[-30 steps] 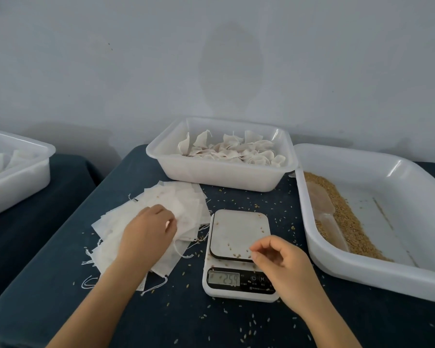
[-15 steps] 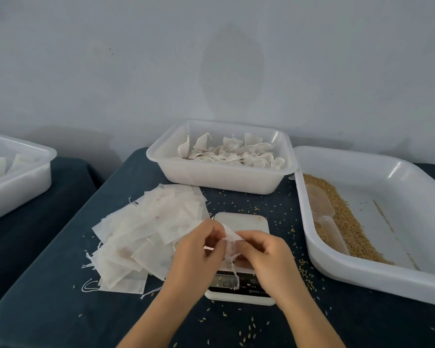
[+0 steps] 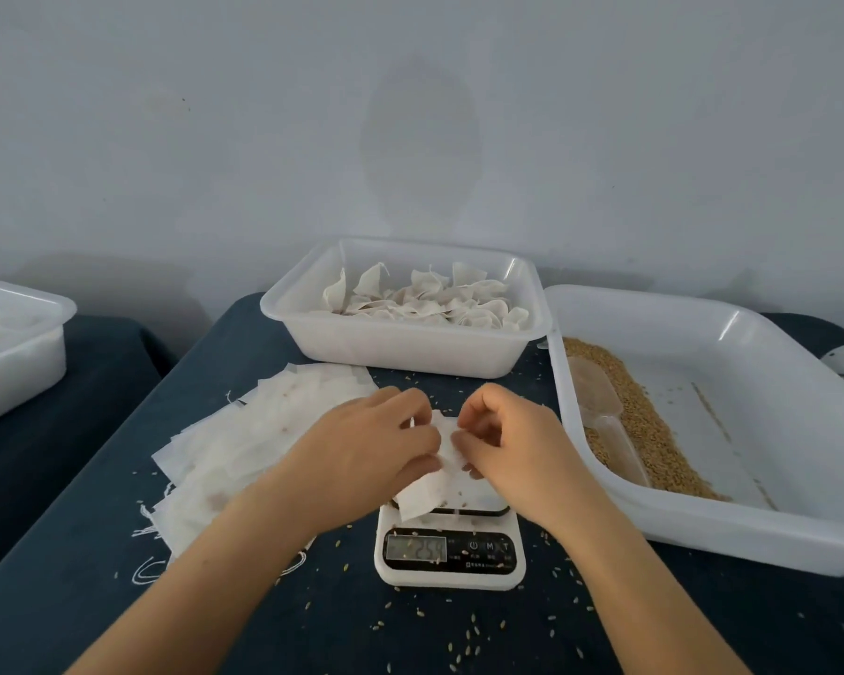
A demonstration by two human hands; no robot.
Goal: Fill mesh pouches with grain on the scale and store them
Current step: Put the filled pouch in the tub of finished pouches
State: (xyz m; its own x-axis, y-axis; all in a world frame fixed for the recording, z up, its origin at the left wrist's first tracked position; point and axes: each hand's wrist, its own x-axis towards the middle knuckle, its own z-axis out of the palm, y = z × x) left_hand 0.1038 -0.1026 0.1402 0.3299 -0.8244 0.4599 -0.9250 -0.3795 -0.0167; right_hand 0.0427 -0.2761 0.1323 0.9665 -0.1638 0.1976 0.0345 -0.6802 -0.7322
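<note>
Over the white digital scale [image 3: 451,557] my left hand [image 3: 366,450] and my right hand [image 3: 512,445] both pinch the top edge of one empty white mesh pouch [image 3: 434,484], which hangs down over the scale's platform. A loose pile of flat empty pouches [image 3: 244,440] lies on the dark cloth to the left. Brown grain [image 3: 649,426] lies along the left side of a large white tray [image 3: 732,533] on the right, with a clear plastic scoop [image 3: 600,411] resting in it. A white tub [image 3: 400,348] behind the scale holds several filled pouches [image 3: 425,299].
Another white tub [image 3: 15,353] stands on a separate dark surface at far left. Loose grains [image 3: 464,640] are scattered over the dark cloth around and in front of the scale. A pale wall rises close behind the tubs.
My left hand lifted a pouch off the pile and brought it over the scale. My right hand came up to meet it, and both now hold its top edge a little farther back.
</note>
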